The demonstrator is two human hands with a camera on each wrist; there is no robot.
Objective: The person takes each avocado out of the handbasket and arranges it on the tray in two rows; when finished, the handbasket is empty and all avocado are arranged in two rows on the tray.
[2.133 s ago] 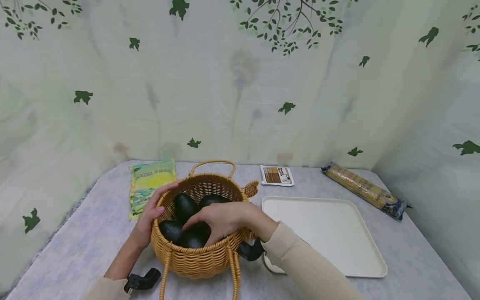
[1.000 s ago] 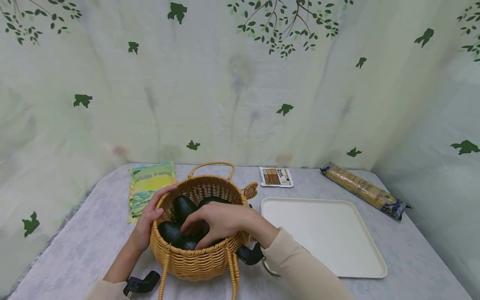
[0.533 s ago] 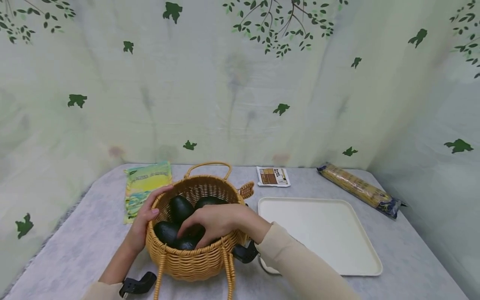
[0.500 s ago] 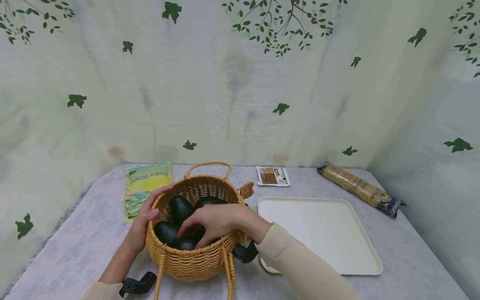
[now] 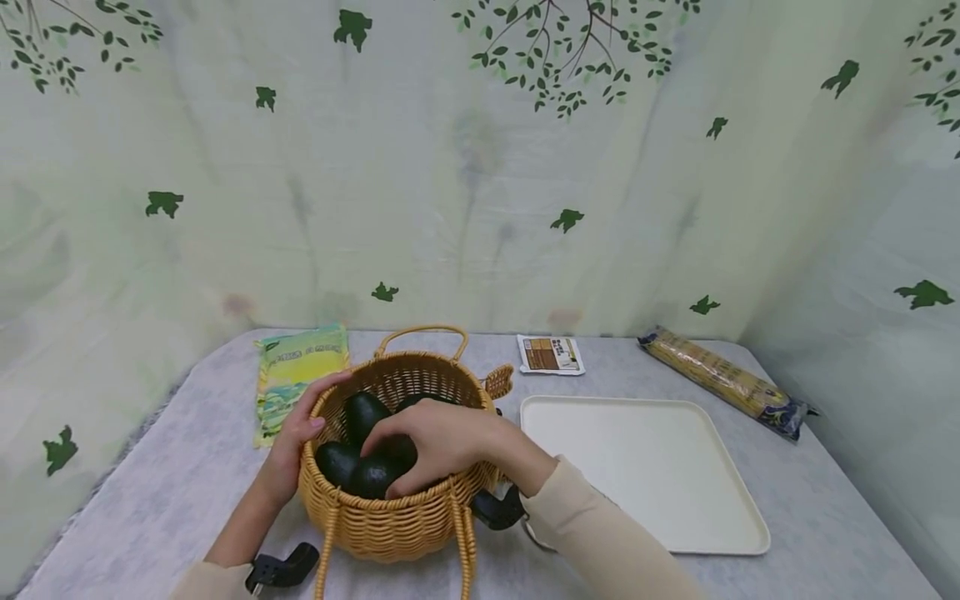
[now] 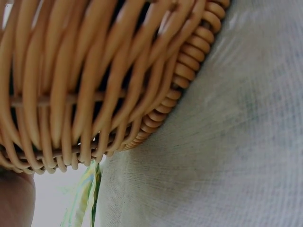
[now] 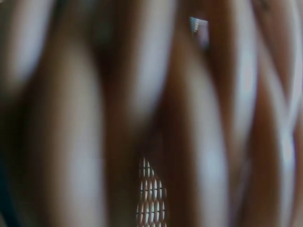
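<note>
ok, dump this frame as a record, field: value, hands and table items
left hand: holds the wicker basket at its rim
right hand: inside the basket, holding a dark avocado
avocados: at least four visible in the basket
tray: white, right of the basket, partly behind the right sleeve
left rear: yellow-green packet
right rear: small white-and-brown packet, long yellow packet

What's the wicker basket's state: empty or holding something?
Holding something: dark avocados lie inside the wicker basket. The right hand partly hides them, so I cannot tell how many.
</note>
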